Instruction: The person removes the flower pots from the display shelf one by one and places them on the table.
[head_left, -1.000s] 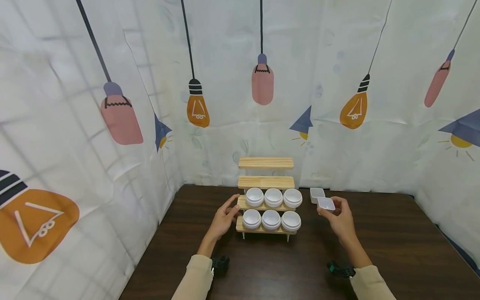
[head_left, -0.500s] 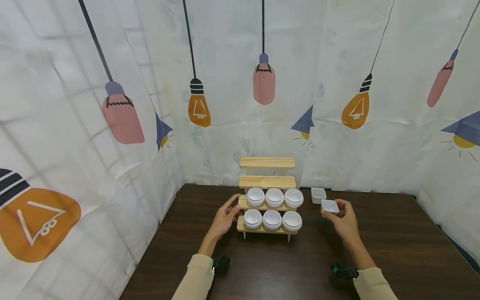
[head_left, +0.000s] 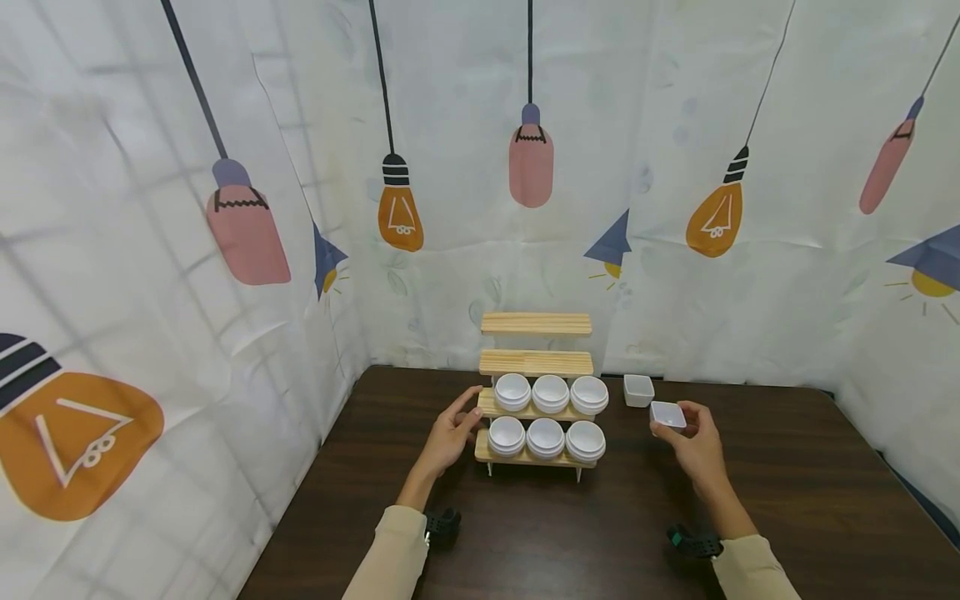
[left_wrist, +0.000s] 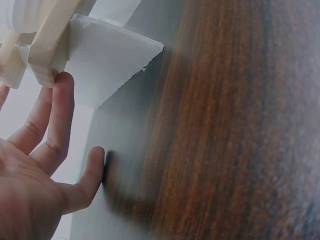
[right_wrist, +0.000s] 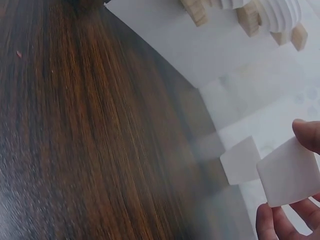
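Note:
A stepped wooden rack (head_left: 536, 362) with pale slats stands at the back of the table. Round white bowls (head_left: 546, 437), seemingly stacked, fill its two lower steps. At the rack's left end, my left hand (head_left: 444, 440) touches a slat with its fingertips; in the left wrist view one fingertip rests against the slat end (left_wrist: 49, 55), and the little finger is free. Right of the rack, my right hand (head_left: 699, 446) pinches a small square white bowl (head_left: 667, 413) between thumb and fingers. Another square white bowl (head_left: 638, 390) sits just behind it, apart from it.
The dark wood-grain table (head_left: 547, 533) reaches back to a white curtain (head_left: 450, 300) printed with lamps, which also hangs along the left. The two upper slats (head_left: 536, 323) of the rack carry no bowls.
My right hand has drawn the square bowl rightward and slightly nearer, away from the other square bowl. The left hand stays at the rack's end.

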